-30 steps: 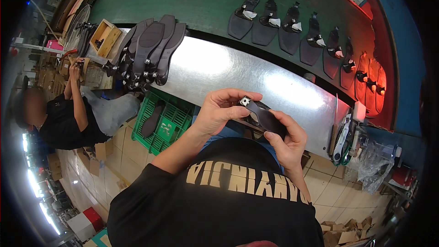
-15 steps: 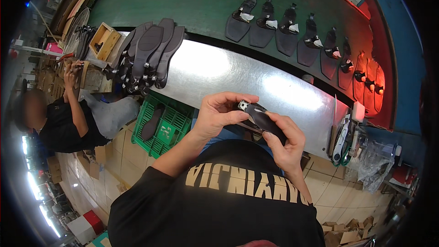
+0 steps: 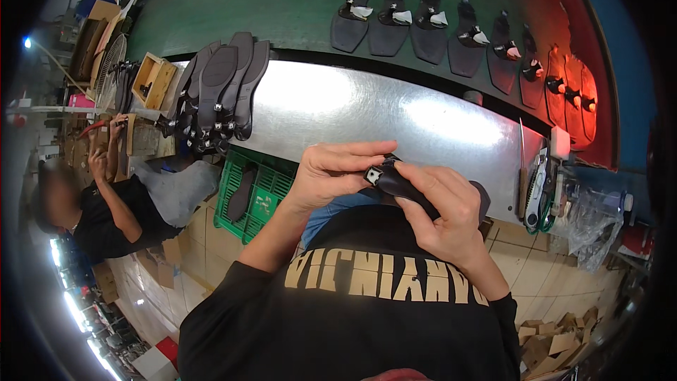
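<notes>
A dark sandal sole (image 3: pixel 404 188) with a small pale, dotted fitting at its left end is held in front of my black shirt. My right hand (image 3: pixel 451 213) grips it along its length, fingers over the top and thumb beneath. My left hand (image 3: pixel 328 175) pinches the end with the fitting between thumb and fingers. The sole's wider end sticks out behind my right hand. Just beyond my hands lies the bare metal bench top (image 3: pixel 317 102). Part of the sole is hidden by my fingers.
Stacked dark soles (image 3: pixel 217 74) lie at the bench's left. Across the green conveyor belt (image 3: pixel 282 14) runs a row of strapped soles (image 3: pixel 431 25), the right ones under red light. A green crate (image 3: pixel 264 194) stands below. A cutter (image 3: pixel 537 187) lies right. A co-worker (image 3: pixel 116 204) sits left.
My right hand has moved up along the sole toward its fitted end, and the sole has turned in my grip. My left fingers have straightened. The whole view has shifted slightly.
</notes>
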`<state>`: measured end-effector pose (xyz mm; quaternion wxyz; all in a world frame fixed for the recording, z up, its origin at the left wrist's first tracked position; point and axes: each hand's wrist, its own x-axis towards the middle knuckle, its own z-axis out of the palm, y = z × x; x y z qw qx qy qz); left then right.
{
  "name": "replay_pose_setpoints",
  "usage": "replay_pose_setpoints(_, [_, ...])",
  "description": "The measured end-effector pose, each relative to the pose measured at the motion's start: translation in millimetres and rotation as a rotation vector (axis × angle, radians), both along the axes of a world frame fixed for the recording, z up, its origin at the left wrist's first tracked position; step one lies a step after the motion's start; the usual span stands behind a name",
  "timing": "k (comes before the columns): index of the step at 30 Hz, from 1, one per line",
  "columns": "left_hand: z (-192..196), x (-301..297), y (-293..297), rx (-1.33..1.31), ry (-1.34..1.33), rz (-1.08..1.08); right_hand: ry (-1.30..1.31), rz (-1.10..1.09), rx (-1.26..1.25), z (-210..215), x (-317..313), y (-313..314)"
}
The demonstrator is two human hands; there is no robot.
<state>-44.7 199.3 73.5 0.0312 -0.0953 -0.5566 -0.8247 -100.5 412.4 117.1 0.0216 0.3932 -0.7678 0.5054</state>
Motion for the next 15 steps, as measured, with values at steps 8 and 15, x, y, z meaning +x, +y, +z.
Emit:
replay_pose_setpoints(8, [11, 2, 3, -0.210, -0.011, -0.039, 0.070, -0.013, 0.104, -1, 3, 3])
replay_pose_setpoints(15, [23, -1, 18, -0.163, -0.331, 0.048, -0.131, -0.038, 0.031, -11, -3, 2])
